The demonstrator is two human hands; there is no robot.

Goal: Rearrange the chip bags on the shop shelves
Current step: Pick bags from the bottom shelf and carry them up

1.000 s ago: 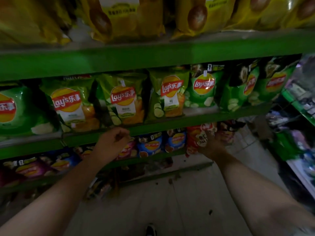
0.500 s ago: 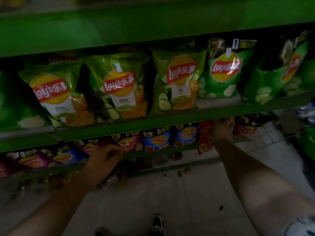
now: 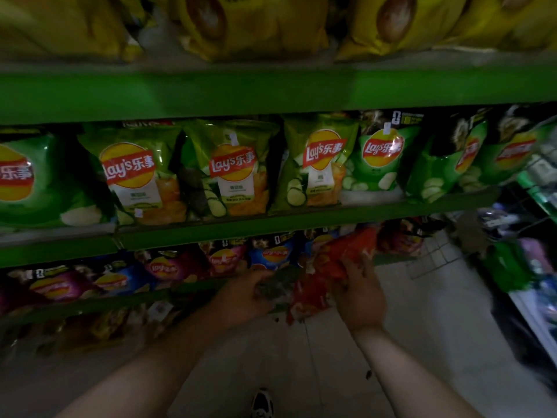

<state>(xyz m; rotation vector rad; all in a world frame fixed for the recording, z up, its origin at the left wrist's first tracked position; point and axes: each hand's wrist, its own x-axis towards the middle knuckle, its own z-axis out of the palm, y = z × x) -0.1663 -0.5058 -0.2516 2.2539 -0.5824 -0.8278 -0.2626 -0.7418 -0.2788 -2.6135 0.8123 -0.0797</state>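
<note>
Dimly lit green shelves (image 3: 271,92) stand over pale floor tiles (image 3: 437,327); your right hand (image 3: 360,294) grips a red chip bag (image 3: 346,254), the grasp of your left hand (image 3: 241,297) too blurred to tell.

A pale tiled floor (image 3: 422,342) lies below, dotted with small dark specks (image 3: 368,374); a dark sneaker (image 3: 262,404) shows at the bottom edge.

head view faces shelves (image 3: 271,220) closely, angled downward.
</note>
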